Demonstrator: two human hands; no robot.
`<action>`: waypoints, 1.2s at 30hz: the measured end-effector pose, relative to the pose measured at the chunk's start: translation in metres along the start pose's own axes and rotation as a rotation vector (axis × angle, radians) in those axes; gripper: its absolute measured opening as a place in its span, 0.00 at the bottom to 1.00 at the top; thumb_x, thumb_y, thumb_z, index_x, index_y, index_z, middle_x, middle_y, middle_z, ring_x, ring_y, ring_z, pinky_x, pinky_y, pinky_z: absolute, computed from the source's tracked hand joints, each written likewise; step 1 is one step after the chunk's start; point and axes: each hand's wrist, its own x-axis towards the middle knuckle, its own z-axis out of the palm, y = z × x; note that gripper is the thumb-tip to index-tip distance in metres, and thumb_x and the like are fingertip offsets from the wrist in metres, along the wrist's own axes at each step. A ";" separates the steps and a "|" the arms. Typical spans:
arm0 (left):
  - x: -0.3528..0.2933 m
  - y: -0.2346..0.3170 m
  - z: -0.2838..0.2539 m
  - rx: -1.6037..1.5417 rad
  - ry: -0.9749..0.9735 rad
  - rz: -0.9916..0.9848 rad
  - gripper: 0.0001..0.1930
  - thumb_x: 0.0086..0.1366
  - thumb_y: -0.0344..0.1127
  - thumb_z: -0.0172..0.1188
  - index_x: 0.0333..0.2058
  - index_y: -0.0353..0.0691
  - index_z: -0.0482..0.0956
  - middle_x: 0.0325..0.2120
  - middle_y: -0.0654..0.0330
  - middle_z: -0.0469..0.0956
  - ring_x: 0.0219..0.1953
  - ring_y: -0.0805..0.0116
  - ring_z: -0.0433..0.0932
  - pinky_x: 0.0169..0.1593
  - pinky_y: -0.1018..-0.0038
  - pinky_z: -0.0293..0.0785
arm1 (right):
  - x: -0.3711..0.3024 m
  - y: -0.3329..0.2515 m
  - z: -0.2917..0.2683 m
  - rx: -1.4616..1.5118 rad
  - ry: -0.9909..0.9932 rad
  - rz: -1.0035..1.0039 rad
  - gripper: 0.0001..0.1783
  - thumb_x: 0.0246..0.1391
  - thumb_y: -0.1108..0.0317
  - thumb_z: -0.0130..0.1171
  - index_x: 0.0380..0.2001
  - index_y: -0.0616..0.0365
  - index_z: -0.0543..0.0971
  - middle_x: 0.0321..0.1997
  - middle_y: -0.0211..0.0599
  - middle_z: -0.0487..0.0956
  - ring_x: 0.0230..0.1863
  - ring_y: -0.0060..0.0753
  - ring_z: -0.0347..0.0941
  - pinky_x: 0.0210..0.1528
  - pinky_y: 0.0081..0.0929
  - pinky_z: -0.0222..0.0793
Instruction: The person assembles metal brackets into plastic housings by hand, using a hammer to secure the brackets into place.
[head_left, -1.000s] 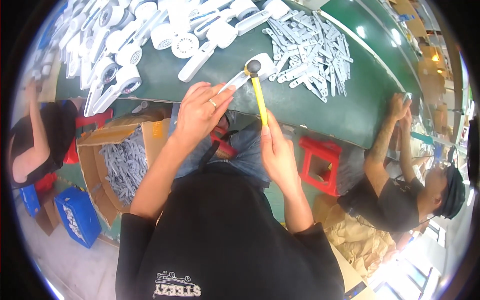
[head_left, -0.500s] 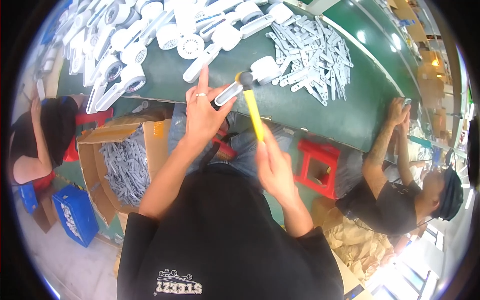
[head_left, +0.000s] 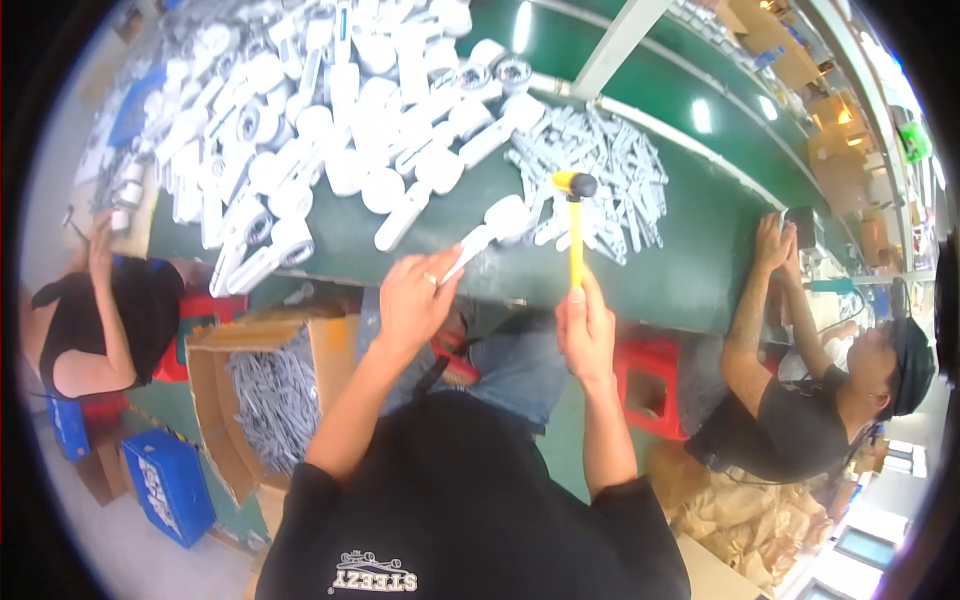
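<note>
Head view: white round-headed housing (head_left: 502,219) over surface (head_left: 660,275), long axis slanting away rightward from left hand (head_left: 415,302), nearer, pinching handle end; right hand (head_left: 586,330), right of housing, grasps yellow-handled hammer (head_left: 575,235), striking head raised.

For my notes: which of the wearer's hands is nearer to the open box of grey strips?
Left. The left hand is above and right of the open box; the right hand is farther right.

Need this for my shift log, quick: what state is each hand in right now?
Left hand: closed on the handle end of a white part.
Right hand: closed around a yellow-handled hammer.
</note>
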 end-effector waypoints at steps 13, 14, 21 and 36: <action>0.168 -0.009 -0.056 -0.655 0.129 -0.686 0.25 0.72 0.47 0.68 0.60 0.36 0.83 0.32 0.68 0.80 0.25 0.81 0.67 0.31 0.79 0.65 | 0.060 0.053 -0.053 0.320 0.323 0.145 0.26 0.80 0.57 0.44 0.73 0.54 0.66 0.21 0.23 0.66 0.13 0.15 0.59 0.12 0.21 0.57; 0.198 -0.032 -0.043 -0.798 0.172 -0.695 0.28 0.72 0.48 0.68 0.61 0.31 0.81 0.34 0.69 0.79 0.27 0.81 0.67 0.32 0.79 0.65 | 0.061 0.062 -0.055 0.330 0.335 0.152 0.26 0.80 0.57 0.43 0.73 0.55 0.66 0.21 0.24 0.66 0.13 0.15 0.59 0.12 0.21 0.57; 0.421 -0.152 -0.019 -0.593 0.114 -0.487 0.26 0.67 0.35 0.62 0.62 0.27 0.78 0.42 0.59 0.84 0.33 0.72 0.79 0.37 0.71 0.80 | 0.059 0.094 -0.056 0.403 0.373 0.154 0.28 0.80 0.53 0.44 0.75 0.52 0.64 0.23 0.26 0.67 0.15 0.16 0.61 0.14 0.21 0.61; 0.606 -0.421 0.083 0.617 0.133 -0.136 0.15 0.58 0.40 0.59 0.36 0.39 0.89 0.41 0.45 0.86 0.45 0.43 0.86 0.51 0.52 0.83 | 0.081 0.104 -0.044 0.413 0.459 0.227 0.25 0.78 0.52 0.49 0.66 0.57 0.70 0.22 0.25 0.71 0.16 0.17 0.63 0.18 0.19 0.61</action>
